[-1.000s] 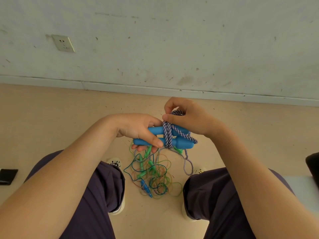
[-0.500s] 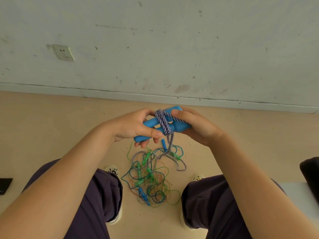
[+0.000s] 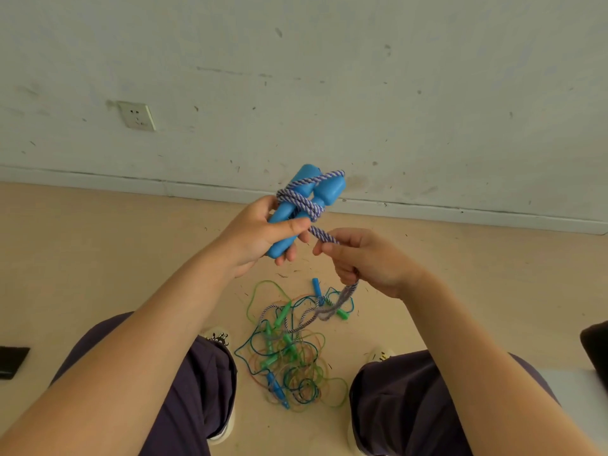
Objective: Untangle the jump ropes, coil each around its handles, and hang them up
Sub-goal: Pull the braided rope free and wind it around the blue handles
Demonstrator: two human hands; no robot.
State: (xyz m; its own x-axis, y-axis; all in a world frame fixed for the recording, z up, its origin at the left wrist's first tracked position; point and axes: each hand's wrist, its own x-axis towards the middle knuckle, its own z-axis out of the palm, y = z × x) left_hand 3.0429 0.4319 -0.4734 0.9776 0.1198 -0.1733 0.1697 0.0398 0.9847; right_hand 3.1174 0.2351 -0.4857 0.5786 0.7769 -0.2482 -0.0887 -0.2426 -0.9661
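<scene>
While the left hand (image 3: 260, 235) grips the lower ends of the two blue handles (image 3: 306, 205), its fingers (image 3: 289, 253) curled round them and the thumb pressed across the front, the pair tilts up and to the right, held together in front of the wall (image 3: 362, 77). Several turns of the purple-and-white braided rope (image 3: 301, 202) cross the handles near their middle, and one loop runs over their upper ends. From that wrap a taut stretch of rope leads down and right into the right hand (image 3: 368, 258), which pinches it between thumb and forefinger, the other fingers curled round it. Below that hand the rope hangs down, blurred, to the floor (image 3: 98, 258). It ends there in a tangled pile of thin ropes (image 3: 289, 353), green, blue and orange, with small green and blue handles among them, lying between the person's knees. Two pale shoes show at the edges of the pile. A wall socket (image 3: 137, 116) sits on the wall to the left, and a dark flat object (image 3: 11, 362) lies on the floor at the far left.
</scene>
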